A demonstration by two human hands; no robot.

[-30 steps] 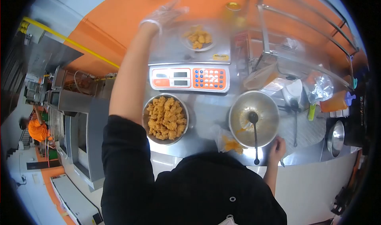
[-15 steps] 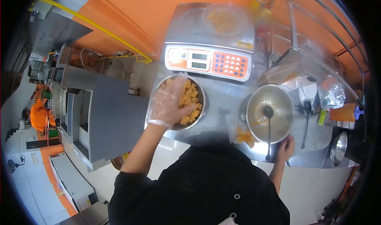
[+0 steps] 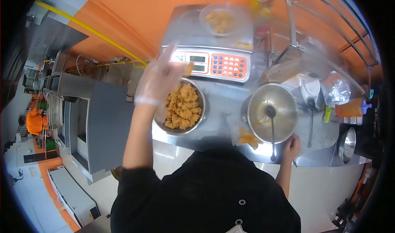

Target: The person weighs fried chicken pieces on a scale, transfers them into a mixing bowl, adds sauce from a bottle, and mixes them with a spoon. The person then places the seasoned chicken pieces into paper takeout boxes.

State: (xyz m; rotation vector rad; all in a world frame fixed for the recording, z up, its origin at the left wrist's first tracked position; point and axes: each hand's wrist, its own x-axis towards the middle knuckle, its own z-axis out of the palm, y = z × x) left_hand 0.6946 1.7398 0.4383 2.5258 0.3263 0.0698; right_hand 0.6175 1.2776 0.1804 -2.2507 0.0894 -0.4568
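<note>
My left hand [image 3: 158,83], in a clear plastic glove and blurred by motion, is raised over the left side of a steel bowl [image 3: 203,113] of fried chicken pieces [image 3: 183,109]. A small piece of fried chicken [image 3: 189,69] shows at its fingertips, in front of the scale [image 3: 230,65]. On the scale's plate sits a clear plastic bowl [image 3: 235,17] with several pieces in it. My bare right hand [image 3: 292,147] is curled at the table's front edge, beside a second steel bowl [image 3: 293,113]; what its fingers grip is hidden. A black spoon [image 3: 272,130] lies across that bowl.
A plastic bag with orange contents [image 3: 247,138] lies between the bowls. To the right are another black spoon [image 3: 310,126], a squeeze bottle [image 3: 349,109] and a small steel bowl [image 3: 348,144]. A metal rack [image 3: 293,23] stands behind. Someone in orange [image 3: 36,121] is far left.
My left hand has lifted out of the chicken bowl, up and left towards the scale, with a piece at its fingertips. My right hand stays beside the second bowl. The whole view has shifted slightly.
</note>
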